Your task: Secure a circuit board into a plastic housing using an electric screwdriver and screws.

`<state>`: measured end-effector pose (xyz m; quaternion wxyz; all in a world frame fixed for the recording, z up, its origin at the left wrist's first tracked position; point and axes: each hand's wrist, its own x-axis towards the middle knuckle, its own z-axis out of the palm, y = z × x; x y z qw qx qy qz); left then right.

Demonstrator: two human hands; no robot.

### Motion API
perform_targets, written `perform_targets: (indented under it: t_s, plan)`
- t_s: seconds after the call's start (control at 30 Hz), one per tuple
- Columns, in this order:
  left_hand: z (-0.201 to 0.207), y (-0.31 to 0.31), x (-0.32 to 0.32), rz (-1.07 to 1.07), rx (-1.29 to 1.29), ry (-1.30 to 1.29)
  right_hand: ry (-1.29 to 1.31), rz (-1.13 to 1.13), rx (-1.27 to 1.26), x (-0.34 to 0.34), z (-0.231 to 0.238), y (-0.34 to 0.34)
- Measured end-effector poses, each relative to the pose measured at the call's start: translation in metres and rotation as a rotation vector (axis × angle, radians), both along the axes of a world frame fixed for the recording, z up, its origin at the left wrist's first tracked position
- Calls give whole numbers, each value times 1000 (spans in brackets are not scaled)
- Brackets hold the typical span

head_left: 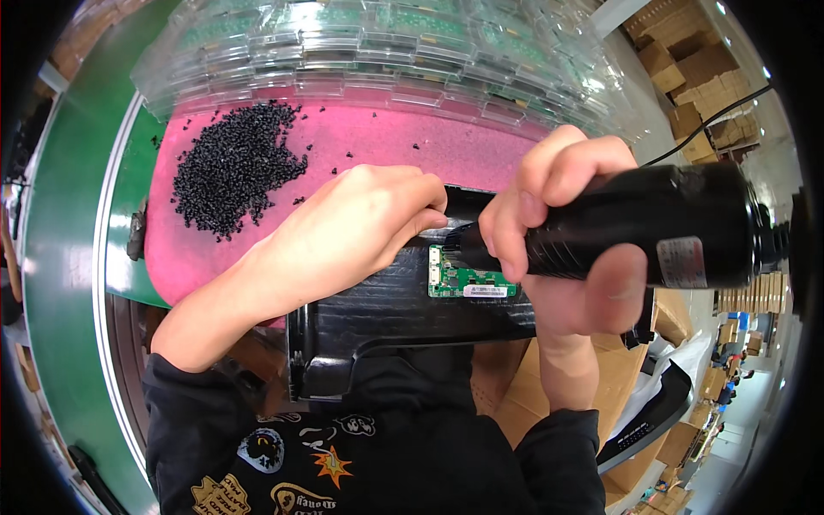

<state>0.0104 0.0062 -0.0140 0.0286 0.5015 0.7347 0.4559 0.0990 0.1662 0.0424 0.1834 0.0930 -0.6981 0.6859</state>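
Observation:
A black electric screwdriver [635,227] lies across my right hand [566,232], whose fingers are wrapped round its body. Its narrow end points left and down at the upper edge of a small green circuit board [470,283] with white connectors and a white label. The board sits on a long black plastic housing [386,313] in front of me. My left hand [365,215] reaches over the housing, thumb and fingers pinched together beside the screwdriver's tip. What the pinch holds, if anything, is hidden. The tip itself is hard to make out.
A heap of small black screws [236,167] lies on the pink mat [369,142], with a few strays around it. Stacked clear plastic trays [378,60] stand behind. An open cardboard box [558,386] holding a black part [657,412] is at the right. A cable [708,122] runs at upper right.

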Motion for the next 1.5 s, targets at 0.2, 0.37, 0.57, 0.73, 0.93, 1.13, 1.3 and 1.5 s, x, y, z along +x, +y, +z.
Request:
perform_targets:
  t_s: [0.2,0.37,0.57,0.73,0.93,1.13,1.3,1.5]
  plan:
    - [6,-2,-1,-72,-107,-35,45,74,-79,-5,-8,2]
    - [2,-3,-2,-166,-175,-115,284,116,-148,17,-2,9]
    - [10,-4,-2,-235,-146,-196,453,133,-286,22,7,3]
    - [7,-1,-1,-289,-167,-285,443,103,-289,28,4,-5]
    - [3,-2,-2,-282,-104,-197,452,-9,-295,33,-1,-8]
    - [2,-2,-2,-339,-144,-133,380,135,-268,30,0,-2]
    - [2,-3,-2,-414,-182,-67,339,199,-263,30,-2,2]
    - [-5,-2,-4,-385,-144,-84,420,176,-276,31,-6,2]
